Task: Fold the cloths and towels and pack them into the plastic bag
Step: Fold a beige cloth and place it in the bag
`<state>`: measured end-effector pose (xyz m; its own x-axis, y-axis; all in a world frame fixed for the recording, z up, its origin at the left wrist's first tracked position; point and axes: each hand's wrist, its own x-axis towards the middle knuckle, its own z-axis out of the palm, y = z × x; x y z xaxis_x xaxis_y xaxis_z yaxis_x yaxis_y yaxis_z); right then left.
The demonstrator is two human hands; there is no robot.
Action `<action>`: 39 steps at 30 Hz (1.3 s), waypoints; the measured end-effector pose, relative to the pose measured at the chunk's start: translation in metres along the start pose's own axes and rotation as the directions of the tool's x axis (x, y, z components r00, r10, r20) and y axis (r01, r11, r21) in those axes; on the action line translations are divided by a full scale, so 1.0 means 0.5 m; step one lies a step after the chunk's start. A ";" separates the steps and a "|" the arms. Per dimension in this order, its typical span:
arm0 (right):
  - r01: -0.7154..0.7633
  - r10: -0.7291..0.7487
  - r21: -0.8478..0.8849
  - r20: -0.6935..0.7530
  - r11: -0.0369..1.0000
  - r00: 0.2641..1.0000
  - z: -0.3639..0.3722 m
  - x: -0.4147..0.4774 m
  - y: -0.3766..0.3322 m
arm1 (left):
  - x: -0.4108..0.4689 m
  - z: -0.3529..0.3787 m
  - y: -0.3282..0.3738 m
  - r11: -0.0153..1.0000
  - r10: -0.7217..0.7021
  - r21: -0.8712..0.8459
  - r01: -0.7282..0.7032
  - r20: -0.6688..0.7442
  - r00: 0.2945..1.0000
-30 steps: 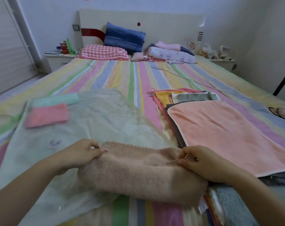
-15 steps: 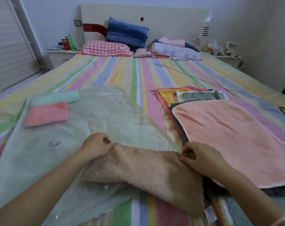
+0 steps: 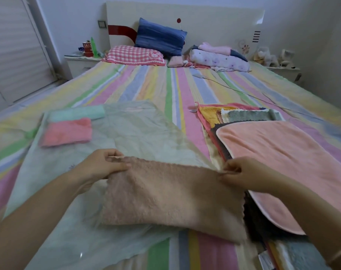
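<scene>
Head camera, looking down a bed covered in a pastel striped sheet. Two bare forearms are reaching in from the bottom edge.

The left hand is pinching the far left corner of a fluffy tan towel. Its thumb is lying flat on top of the pile and its fingers are curling behind the edge. The right hand is pinching the far right corner, with thumb and fingertips pressed together on the fabric. The towel's far edge is stretching in a line between the two hands, and the rest is lying towards the camera.

The towel's left part is resting on a large, crinkled, translucent plastic bag, which is lying flat on the bed's left side. At the bag's far left corner, a folded pink cloth is lying just beside a folded mint cloth. Whether they are inside the bag or on top of it cannot be told.

To the right of the towel, touching its right edge, a stack of unfolded cloths is lying with a peach towel on top.

At the headboard, a blue pillow is leaning behind a red checked pillow.
</scene>
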<state>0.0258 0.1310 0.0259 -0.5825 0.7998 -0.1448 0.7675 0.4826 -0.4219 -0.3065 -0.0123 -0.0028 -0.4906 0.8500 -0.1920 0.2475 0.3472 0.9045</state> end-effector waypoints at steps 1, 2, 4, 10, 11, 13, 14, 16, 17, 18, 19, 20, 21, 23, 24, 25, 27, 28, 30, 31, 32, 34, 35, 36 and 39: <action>0.000 0.005 0.111 -0.041 0.994 0.999 -0.008 0.014 -0.015 | 0.001 -0.025 -0.007 1.000 0.010 -0.015 -0.011 -0.045 0.999; 0.004 0.013 0.222 -0.074 0.975 0.997 -0.013 0.029 -0.034 | 0.003 -0.049 -0.015 1.000 0.013 -0.023 -0.015 -0.098 0.995; 0.015 0.031 0.424 -0.101 0.905 0.994 -0.008 0.070 -0.074 | 0.010 -0.087 -0.036 0.999 0.035 -0.003 -0.037 -0.206 0.978; -0.211 0.223 0.499 0.036 0.840 0.974 0.119 0.187 -0.126 | 0.022 -0.110 -0.139 0.989 -0.097 -0.140 0.047 -0.371 0.924; -0.225 0.237 0.453 0.030 0.862 0.971 0.136 0.190 -0.124 | 0.017 -0.110 -0.153 0.985 -0.108 -0.169 0.046 -0.379 0.919; -0.231 0.263 0.438 -0.012 0.869 0.965 0.157 0.190 -0.116 | -0.001 -0.111 -0.170 0.984 -0.044 -0.177 -0.026 -0.382 0.923; -0.237 0.278 0.443 -0.031 0.865 0.960 0.164 0.188 -0.110 | -0.011 -0.111 -0.179 0.985 0.010 -0.155 -0.076 -0.388 0.921; -0.252 0.303 0.396 -0.072 0.883 0.950 0.173 0.176 -0.107 | -0.032 -0.110 -0.193 0.983 0.119 -0.084 -0.164 -0.391 0.913; -0.251 0.306 0.366 -0.100 0.896 0.947 0.180 0.169 -0.106 | -0.043 -0.107 -0.198 0.980 0.168 -0.037 -0.197 -0.384 0.908; -0.236 0.299 0.359 -0.128 0.903 0.946 0.186 0.161 -0.107 | -0.052 -0.103 -0.202 0.972 0.223 0.016 -0.235 -0.384 0.896; -0.212 0.283 0.379 -0.144 0.901 0.948 0.190 0.149 -0.110 | -0.059 -0.099 -0.207 0.961 0.273 0.078 -0.264 -0.389 0.880; -0.177 0.257 0.405 -0.153 0.897 0.954 0.193 0.136 -0.113 | -0.064 -0.095 -0.211 0.946 0.324 0.147 -0.289 -0.391 0.861; -0.140 0.224 0.425 -0.154 0.894 0.962 0.194 0.122 -0.115 | -0.070 -0.090 -0.212 0.930 0.363 0.212 -0.301 -0.388 0.847; -0.072 0.153 0.444 -0.149 0.893 0.977 0.194 0.101 -0.113 | -0.076 -0.086 -0.215 0.902 0.408 0.302 -0.309 -0.361 0.838; -0.057 0.131 0.455 -0.132 0.889 0.983 0.192 0.094 -0.112 | -0.076 -0.086 -0.218 0.894 0.417 0.323 -0.310 -0.349 0.839; -0.055 0.118 0.467 -0.106 0.883 0.987 0.189 0.091 -0.111 | -0.076 -0.087 -0.218 0.895 0.409 0.329 -0.301 -0.342 0.846; -0.066 0.107 0.499 -0.053 0.864 0.993 0.186 0.089 -0.107 | -0.074 -0.088 -0.211 0.915 0.361 0.307 -0.261 -0.337 0.869; -0.073 0.107 0.520 -0.037 0.851 0.994 0.183 0.088 -0.106 | -0.072 -0.087 -0.205 0.927 0.330 0.292 -0.237 -0.330 0.885; -0.081 0.113 0.555 -0.023 0.828 0.993 0.179 0.088 -0.105 | -0.066 -0.084 -0.195 0.928 0.307 0.301 -0.220 -0.283 0.909; -0.088 0.123 0.561 -0.025 0.823 0.992 0.176 0.089 -0.103 | -0.063 -0.081 -0.191 0.925 0.306 0.307 -0.224 -0.253 0.918; -0.088 0.130 0.554 -0.036 0.828 0.991 0.172 0.091 -0.103 | -0.061 -0.076 -0.189 0.927 0.301 0.298 -0.227 -0.233 0.925; -0.081 0.141 0.540 -0.071 0.838 0.987 0.158 0.099 -0.106 | -0.059 -0.069 -0.187 0.954 0.235 0.248 -0.171 -0.261 0.936; -0.077 0.145 0.548 -0.083 0.833 0.986 0.147 0.105 -0.112 | -0.059 -0.067 -0.185 0.971 0.178 0.209 -0.117 -0.306 0.935; -0.066 0.143 0.558 -0.095 0.827 0.985 0.134 0.112 -0.123 | -0.059 -0.065 -0.184 0.984 0.119 0.164 -0.064 -0.351 0.929; 0.013 0.089 0.556 -0.155 0.831 0.984 0.093 0.129 -0.187 | -0.062 -0.061 -0.182 0.999 0.007 0.041 0.010 -0.392 0.920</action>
<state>-0.0960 0.1206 0.0144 -0.4635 0.8851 -0.0410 0.4815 0.2128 -0.8503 -0.3393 -0.0823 -0.0674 -0.7772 0.6289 -0.0212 0.2768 0.3719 0.8860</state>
